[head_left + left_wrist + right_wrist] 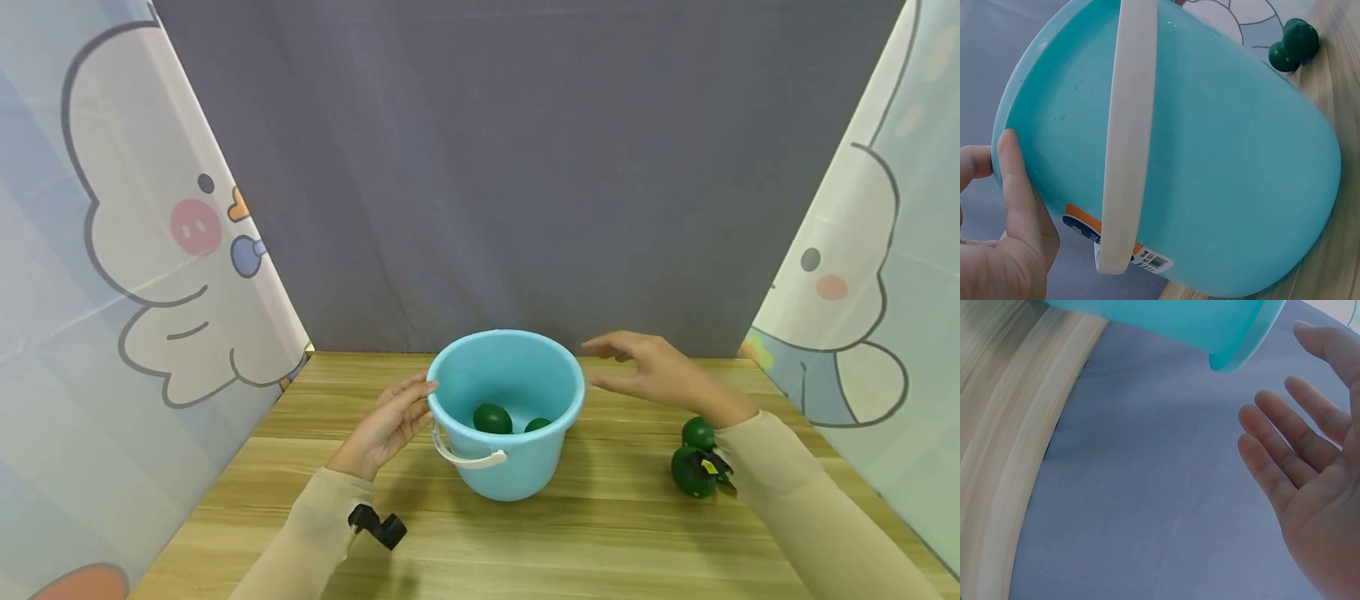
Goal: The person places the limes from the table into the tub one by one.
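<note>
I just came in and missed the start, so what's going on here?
A person's left hand holds the rim of a light blue bucket on the wooden table. The right hand is open in the air on the bucket's other side, not touching it. At least two round green things show inside the bucket, and more round green things are on the table by the right sleeve.
</note>
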The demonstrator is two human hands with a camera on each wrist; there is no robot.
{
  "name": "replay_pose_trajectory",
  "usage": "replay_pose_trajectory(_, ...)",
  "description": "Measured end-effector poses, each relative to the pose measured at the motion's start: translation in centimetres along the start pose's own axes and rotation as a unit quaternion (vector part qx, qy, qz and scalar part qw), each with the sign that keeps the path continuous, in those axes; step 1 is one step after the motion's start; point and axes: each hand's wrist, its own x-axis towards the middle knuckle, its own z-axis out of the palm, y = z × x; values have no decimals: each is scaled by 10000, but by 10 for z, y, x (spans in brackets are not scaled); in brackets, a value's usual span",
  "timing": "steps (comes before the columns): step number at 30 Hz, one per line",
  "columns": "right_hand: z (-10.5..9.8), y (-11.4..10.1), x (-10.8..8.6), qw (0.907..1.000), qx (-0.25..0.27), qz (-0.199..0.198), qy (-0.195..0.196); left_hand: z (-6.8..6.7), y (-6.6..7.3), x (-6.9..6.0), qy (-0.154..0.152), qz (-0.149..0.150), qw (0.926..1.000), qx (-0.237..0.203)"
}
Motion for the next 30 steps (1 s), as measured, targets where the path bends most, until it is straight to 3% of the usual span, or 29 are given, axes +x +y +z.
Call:
replay_pose_trajectory(22, -10, 13, -35, 9993, -289, -85, 226, 1, 0, 0, 6, -14, 10000, -92)
replay_pose_trajectory(30, -15, 13, -45, 9989, -391, 173, 174, 2, 1, -2, 20, -21, 9999, -163)
